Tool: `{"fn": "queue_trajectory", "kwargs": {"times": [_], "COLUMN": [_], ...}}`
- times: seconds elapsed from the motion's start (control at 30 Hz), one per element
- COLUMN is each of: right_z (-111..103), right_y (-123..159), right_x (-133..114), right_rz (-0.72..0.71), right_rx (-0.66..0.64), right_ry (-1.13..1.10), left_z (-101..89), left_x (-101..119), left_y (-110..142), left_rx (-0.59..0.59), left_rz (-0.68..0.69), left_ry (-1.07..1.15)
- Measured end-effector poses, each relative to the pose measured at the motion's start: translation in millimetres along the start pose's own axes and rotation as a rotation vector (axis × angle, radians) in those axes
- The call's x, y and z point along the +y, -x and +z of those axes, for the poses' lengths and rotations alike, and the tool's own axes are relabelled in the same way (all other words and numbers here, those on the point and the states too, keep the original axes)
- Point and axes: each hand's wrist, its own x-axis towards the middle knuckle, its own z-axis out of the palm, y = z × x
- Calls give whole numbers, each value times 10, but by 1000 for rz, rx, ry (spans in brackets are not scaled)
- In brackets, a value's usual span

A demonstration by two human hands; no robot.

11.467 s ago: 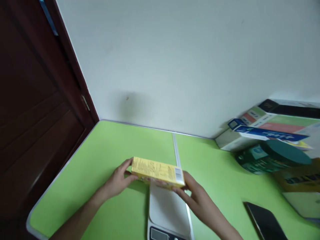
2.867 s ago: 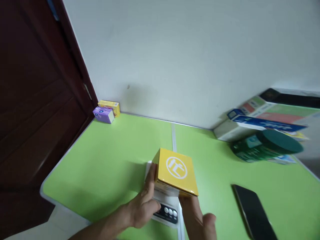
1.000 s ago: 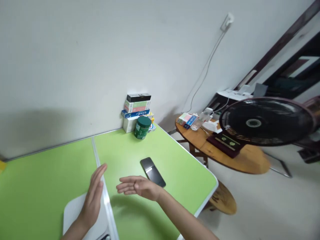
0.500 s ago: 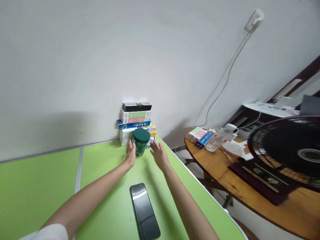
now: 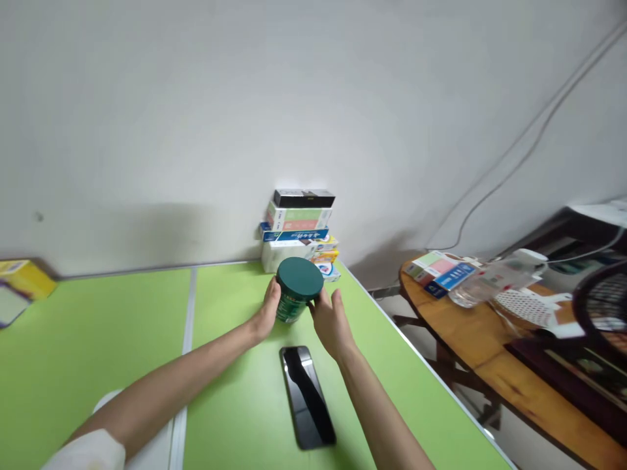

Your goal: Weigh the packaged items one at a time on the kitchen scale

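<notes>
A green jar (image 5: 292, 307) with a dark green lid stands between my two hands, over the green tabletop (image 5: 225, 294). My left hand (image 5: 267, 311) is pressed against its left side. On the other side, my right hand (image 5: 331, 321) grips the jar with its fingers under the lid's edge, partly hidden, and its thumb raised. A black smartphone (image 5: 307, 397) lies flat on the table between my forearms. Just behind the jar, a stack of small boxes (image 5: 300, 219) leans near the wall.
A yellow box (image 5: 28, 279) sits at the far left by the wall. Right of the table's edge is a wooden table (image 5: 482, 356) with boxes (image 5: 443, 273), a clear plastic jug (image 5: 497, 277) and a black fan (image 5: 602, 294). A cable (image 5: 519, 166) runs along the wall.
My hands have closed in on the jar, which has come away from the stack toward me. The view has swung left, bringing the yellow box into sight.
</notes>
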Motion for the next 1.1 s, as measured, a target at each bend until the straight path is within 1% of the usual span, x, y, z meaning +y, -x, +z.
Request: {"fn": "queue_trajectory", "kwargs": {"times": [0.07,0.13,0.2,0.27,0.33,0.43,0.5,0.57,0.7,0.77,0.83,0.9,0.97,1.03,1.1], "right_z": [282,612,950,1258,1511,1773,1889,1979,2075,2062,2008,1930,1856,1811,1814], "right_y": [399,772,1094,1360,1573,1805,1908,1975,2021,2016,1997,1972,1950,1943,1955], "right_x": [-54,-57,10,141,300,485,541,568,671,750,806,814,779,735,716], "right_rz": [-17,-16,15,61,108,172,194,197,162,130,90,48,26,29,35], "right_rx": [-121,-236,-329,-387,-421,-472,-501,-509,-463,-395,-289,-160,-40,35,47], "right_ry": [-5,-6,-3,-2,2,37,73,103,147,137,108,68,21,-12,-27], "left_z": [-213,-444,-656,-835,-985,-1170,-1263,-1331,-1408,-1438,-1479,-1537,-1600,-1641,-1632], "left_x": [145,292,429,531,568,503,429,376,364,368,357,335,312,294,274], "left_y": [585,1216,1817,2331,2735,3150,3318,3415,3471,3479,3499,3535,3577,3603,3595], "left_rx": [24,33,39,75,133,195,212,227,226,272,382,502,592,624,595], "left_rz": [-31,-58,-76,-104,-163,-229,-224,-201,-166,-110,-43,-20,-26,-32,-37], "left_ry": [-47,-124,-169,-162,-130,-47,8,38,12,-51,-104,-110,-94,-83,-76]}}
